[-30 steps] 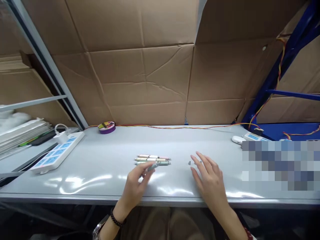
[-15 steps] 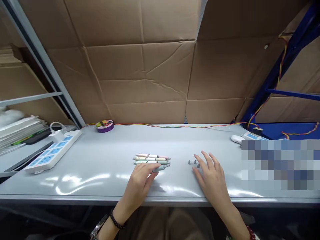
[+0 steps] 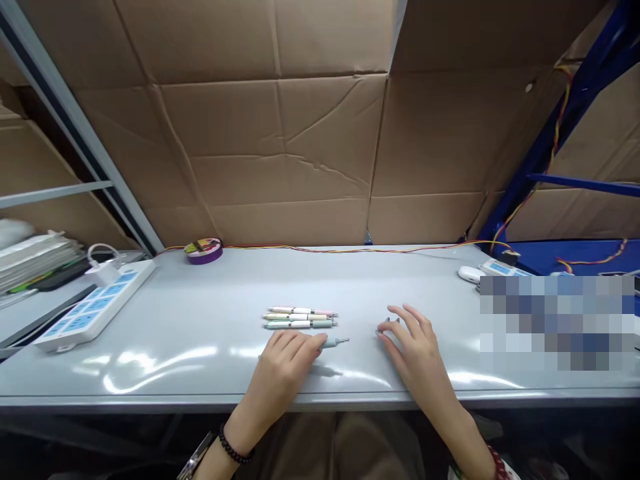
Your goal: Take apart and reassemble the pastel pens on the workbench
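Note:
My left hand [image 3: 284,367] is closed around a light blue pen [image 3: 331,342], whose thin metal point sticks out to the right; the rest of it is hidden in my fingers. Just beyond lie three pens side by side: a pink and white pen [image 3: 303,311], a cream and white pen [image 3: 300,318] and a green and white pen [image 3: 300,325]. To the right, my right hand [image 3: 417,347] has its thumb and index finger together at a small grey cone-shaped pen tip [image 3: 379,331]. More small grey cones [image 3: 398,320] lie partly hidden behind its fingers.
On the left stands a white power strip [image 3: 97,307] with a plugged-in charger. A purple roll of tape [image 3: 203,251] sits at the back. A twisted red-yellow wire [image 3: 320,251] runs along the cardboard wall [image 3: 280,147]. A white mouse [image 3: 471,274] is near a blurred area at right.
My left hand has drawn the light blue pen away from the three others, toward me. My right thumb and index finger have closed at one of the small cones.

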{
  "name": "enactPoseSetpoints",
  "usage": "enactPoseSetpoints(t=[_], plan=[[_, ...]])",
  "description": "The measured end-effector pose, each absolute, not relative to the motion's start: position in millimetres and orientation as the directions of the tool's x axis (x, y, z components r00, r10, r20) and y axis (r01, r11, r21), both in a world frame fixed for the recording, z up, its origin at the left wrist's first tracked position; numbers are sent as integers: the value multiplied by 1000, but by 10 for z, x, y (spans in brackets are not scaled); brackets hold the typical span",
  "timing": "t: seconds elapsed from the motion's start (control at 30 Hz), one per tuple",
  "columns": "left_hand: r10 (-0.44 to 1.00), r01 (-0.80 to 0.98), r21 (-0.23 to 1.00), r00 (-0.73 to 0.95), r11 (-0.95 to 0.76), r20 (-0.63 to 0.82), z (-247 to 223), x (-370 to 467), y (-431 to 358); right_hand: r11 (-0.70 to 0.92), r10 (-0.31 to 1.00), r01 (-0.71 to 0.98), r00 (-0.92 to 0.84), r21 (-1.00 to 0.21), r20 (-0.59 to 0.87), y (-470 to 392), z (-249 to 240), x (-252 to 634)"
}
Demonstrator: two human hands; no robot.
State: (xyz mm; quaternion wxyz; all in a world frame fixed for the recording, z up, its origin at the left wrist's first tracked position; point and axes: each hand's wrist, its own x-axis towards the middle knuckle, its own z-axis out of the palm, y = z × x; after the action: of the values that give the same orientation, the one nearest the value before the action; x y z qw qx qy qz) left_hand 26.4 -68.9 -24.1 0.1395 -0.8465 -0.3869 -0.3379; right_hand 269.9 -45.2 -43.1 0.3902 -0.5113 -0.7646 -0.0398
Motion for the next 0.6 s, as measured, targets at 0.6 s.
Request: enactPoseSetpoints(t=[0.6], plan=[[613, 715, 39, 569, -698, 547, -308, 251, -674, 445, 890, 242, -223, -862, 397, -658, -314, 2475]])
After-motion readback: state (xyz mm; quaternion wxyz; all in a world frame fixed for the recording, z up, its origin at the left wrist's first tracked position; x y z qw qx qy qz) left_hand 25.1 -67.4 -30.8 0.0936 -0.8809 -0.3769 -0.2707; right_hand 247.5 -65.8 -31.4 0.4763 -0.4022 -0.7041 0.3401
